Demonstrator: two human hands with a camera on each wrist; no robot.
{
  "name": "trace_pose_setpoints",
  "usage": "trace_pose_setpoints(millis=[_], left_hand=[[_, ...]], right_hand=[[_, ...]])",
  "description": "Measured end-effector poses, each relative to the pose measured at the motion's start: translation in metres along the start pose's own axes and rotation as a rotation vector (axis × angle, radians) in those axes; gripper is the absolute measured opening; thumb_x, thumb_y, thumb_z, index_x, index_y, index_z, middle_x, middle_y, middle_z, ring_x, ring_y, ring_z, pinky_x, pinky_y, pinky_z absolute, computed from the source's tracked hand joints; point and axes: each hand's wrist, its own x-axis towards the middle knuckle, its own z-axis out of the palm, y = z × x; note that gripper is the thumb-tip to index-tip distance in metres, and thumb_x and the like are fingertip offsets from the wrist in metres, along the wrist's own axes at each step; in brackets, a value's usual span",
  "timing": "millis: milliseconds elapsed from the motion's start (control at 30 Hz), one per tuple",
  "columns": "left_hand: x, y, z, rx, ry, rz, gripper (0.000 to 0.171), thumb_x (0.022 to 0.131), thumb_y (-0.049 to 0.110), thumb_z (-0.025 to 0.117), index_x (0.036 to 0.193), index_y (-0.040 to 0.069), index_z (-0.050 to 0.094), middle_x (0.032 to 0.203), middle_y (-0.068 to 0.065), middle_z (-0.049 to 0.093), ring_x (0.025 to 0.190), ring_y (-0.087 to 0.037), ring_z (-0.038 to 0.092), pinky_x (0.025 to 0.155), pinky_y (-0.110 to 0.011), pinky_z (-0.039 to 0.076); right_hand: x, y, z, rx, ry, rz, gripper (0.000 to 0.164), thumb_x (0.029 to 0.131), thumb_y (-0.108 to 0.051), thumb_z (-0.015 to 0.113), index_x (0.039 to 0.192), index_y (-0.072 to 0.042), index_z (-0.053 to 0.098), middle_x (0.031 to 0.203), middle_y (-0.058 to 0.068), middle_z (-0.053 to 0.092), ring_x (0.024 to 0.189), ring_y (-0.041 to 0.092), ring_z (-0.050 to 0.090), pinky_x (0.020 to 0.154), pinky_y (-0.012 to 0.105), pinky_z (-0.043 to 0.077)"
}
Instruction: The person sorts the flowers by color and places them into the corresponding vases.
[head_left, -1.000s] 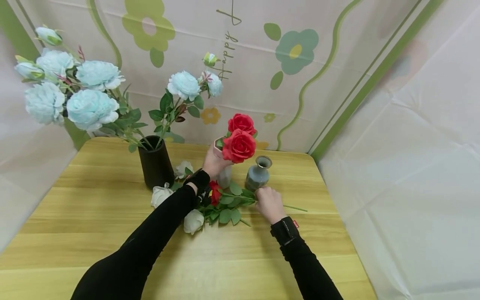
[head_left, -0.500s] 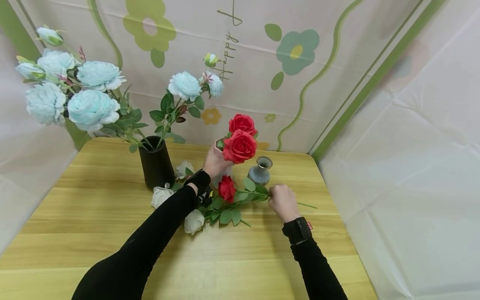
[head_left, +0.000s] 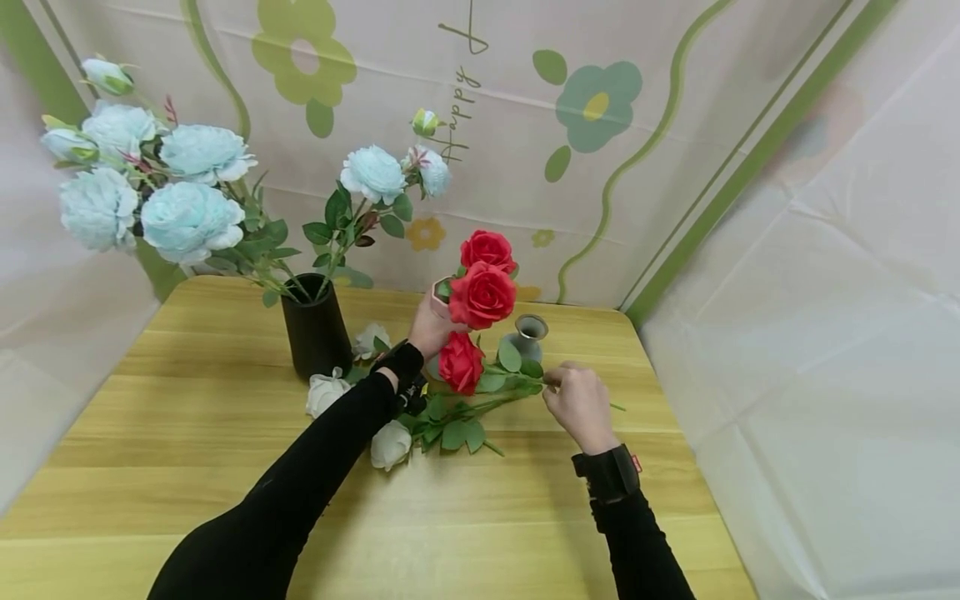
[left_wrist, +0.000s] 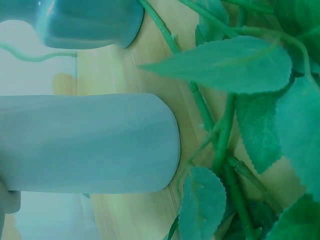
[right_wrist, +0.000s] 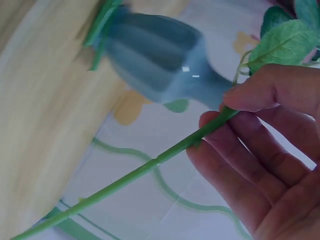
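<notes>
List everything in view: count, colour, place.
Black vase: 1, black, left on table
Pale blue flowers: several, pale blue, in black vase
Pale vase: 1, whitish, centre
Red roses: 2, red, in pale vase
Loose red rose: 1, red, in front of pale vase
Small vase: 1, grey-blue, right of pale vase
White flowers: 3 visible, white, on table
Leafy stems: several, green, on table
Table: 1, yellowish wood, below
Backdrop: pale, printed flowers, behind table
Sleeves: 2, black, forearms
Wrist straps: 2, black, wrists
Left hand: bare, gripping pale vase
Right hand: bare, pinching loose rose's stem
</notes>
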Motion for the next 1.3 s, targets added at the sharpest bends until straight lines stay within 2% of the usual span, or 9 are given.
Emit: trace_pose_setpoints(millis=[200, 433, 567, 633, 767, 833, 1000, 1100, 1300], left_hand=[[0.005, -0.010, -0.004, -0.137, -0.026, 0.021, 0.071, 0.088, -0.021, 0.057, 0.149, -0.008, 0.024, 0.145, -0.024, 0.039, 0.132, -0.028, 0.042, 0.107, -0.033, 0.038], [0.007, -0.001, -0.001, -1.147, -0.063, -0.396, 0.034, 0.107, 0.026, 0.042, 0.139, 0.014, 0.041, 0.125, -0.007, 0.054, 0.109, -0.019, 0.057, 0.094, -0.030, 0.047], [0.010, -0.003, -0.002, -1.255, -0.098, -0.522, 0.038, 0.105, 0.040, 0.043, 0.133, 0.015, 0.046, 0.117, -0.008, 0.059, 0.103, -0.020, 0.060, 0.089, -0.030, 0.049], [0.011, -0.005, -0.004, -1.290, -0.112, -0.544, 0.041, 0.104, 0.042, 0.045, 0.134, 0.014, 0.047, 0.118, -0.009, 0.059, 0.105, -0.021, 0.060, 0.092, -0.030, 0.048], [0.008, -0.001, -0.001, -1.212, -0.038, -0.406, 0.034, 0.108, 0.023, 0.039, 0.140, 0.013, 0.041, 0.133, -0.009, 0.049, 0.121, -0.024, 0.049, 0.105, -0.034, 0.039], [0.006, 0.000, 0.001, -0.983, -0.022, -0.271, 0.040, 0.106, 0.002, 0.041, 0.145, 0.006, 0.035, 0.143, -0.014, 0.041, 0.131, -0.028, 0.040, 0.109, -0.035, 0.036], [0.003, -0.005, 0.002, -0.155, 0.028, -0.013, 0.077, 0.081, -0.021, 0.062, 0.148, -0.007, 0.026, 0.147, -0.025, 0.036, 0.135, -0.033, 0.037, 0.106, -0.031, 0.038], [0.002, -0.002, 0.001, -0.051, 0.023, 0.009, 0.082, 0.076, -0.019, 0.069, 0.147, -0.006, 0.031, 0.144, -0.024, 0.041, 0.131, -0.033, 0.041, 0.105, -0.035, 0.039], [-0.007, 0.019, 0.003, -0.076, -0.004, 0.007, 0.082, 0.072, -0.017, 0.076, 0.143, -0.008, 0.035, 0.139, -0.026, 0.045, 0.126, -0.035, 0.044, 0.101, -0.039, 0.043]], right_hand=[[-0.002, -0.004, 0.000, 0.101, 0.141, -0.077, 0.014, 0.092, -0.005, 0.063, 0.088, -0.005, 0.076, 0.084, 0.006, 0.065, 0.070, 0.017, 0.060, 0.058, 0.029, 0.047], [0.000, -0.021, -0.009, 0.129, 0.164, -0.076, 0.009, 0.082, 0.005, 0.072, 0.087, -0.002, 0.076, 0.082, 0.008, 0.066, 0.072, 0.018, 0.062, 0.065, 0.027, 0.051], [0.001, -0.028, -0.012, 0.190, 0.170, -0.069, 0.010, 0.084, 0.005, 0.072, 0.089, -0.003, 0.076, 0.085, 0.007, 0.067, 0.075, 0.018, 0.063, 0.070, 0.025, 0.052], [-0.008, 0.004, 0.027, 0.226, 0.202, -0.069, 0.013, 0.088, -0.002, 0.071, 0.097, -0.011, 0.077, 0.093, 0.003, 0.068, 0.080, 0.017, 0.064, 0.074, 0.026, 0.053], [-0.021, 0.060, 0.095, 0.276, 0.300, -0.133, 0.018, 0.093, -0.016, 0.070, 0.110, -0.022, 0.073, 0.105, -0.004, 0.067, 0.089, 0.011, 0.065, 0.077, 0.021, 0.053], [-0.016, 0.046, 0.080, 0.325, 0.304, -0.157, 0.017, 0.093, -0.009, 0.070, 0.109, -0.015, 0.074, 0.104, 0.002, 0.067, 0.089, 0.015, 0.066, 0.076, 0.024, 0.055], [-0.004, 0.016, 0.051, 0.516, 0.351, -0.145, 0.021, 0.089, -0.001, 0.072, 0.108, -0.009, 0.073, 0.104, 0.007, 0.068, 0.092, 0.021, 0.067, 0.078, 0.029, 0.057], [-0.004, 0.021, 0.059, 0.576, 0.397, -0.137, 0.022, 0.090, -0.006, 0.073, 0.111, -0.014, 0.073, 0.105, 0.004, 0.068, 0.093, 0.019, 0.066, 0.078, 0.026, 0.057], [-0.005, 0.034, 0.071, 0.546, 0.373, -0.088, 0.029, 0.086, -0.001, 0.076, 0.113, -0.011, 0.072, 0.104, 0.007, 0.068, 0.092, 0.023, 0.067, 0.073, 0.029, 0.058]])
